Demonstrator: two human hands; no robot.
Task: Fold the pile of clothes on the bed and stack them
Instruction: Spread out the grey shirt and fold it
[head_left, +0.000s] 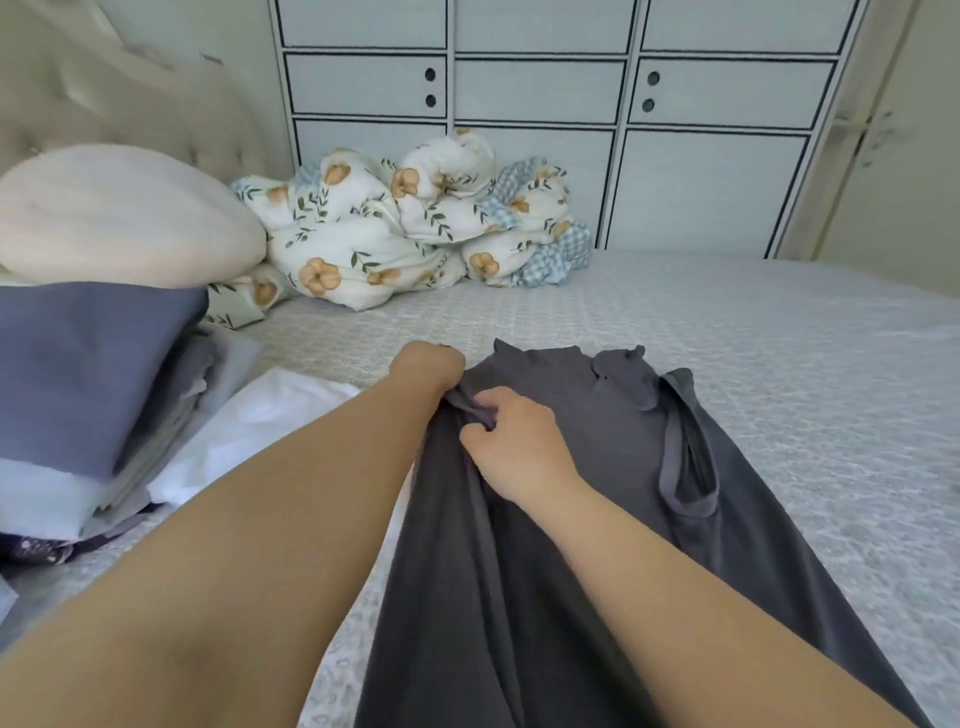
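A dark grey sleeveless garment (597, 467) lies lengthwise on the bed (779, 364), neckline at the far end, one armhole showing on its right side. My left hand (428, 366) is closed on the garment's left upper edge. Just beside it, my right hand (514, 441) pinches a bunched fold of the same fabric. At the left stands a stack of folded clothes (88, 374), blue-grey on top with white and pale layers beneath. A white garment (260, 421) lies flat between the stack and my left forearm.
A crumpled floral duvet (405, 223) sits at the bed's far side against a white panelled wardrobe (545, 88). A cream pillow (114, 213) leans on the tufted headboard (104, 93) at the left. Light patterned bedspread stretches to the right.
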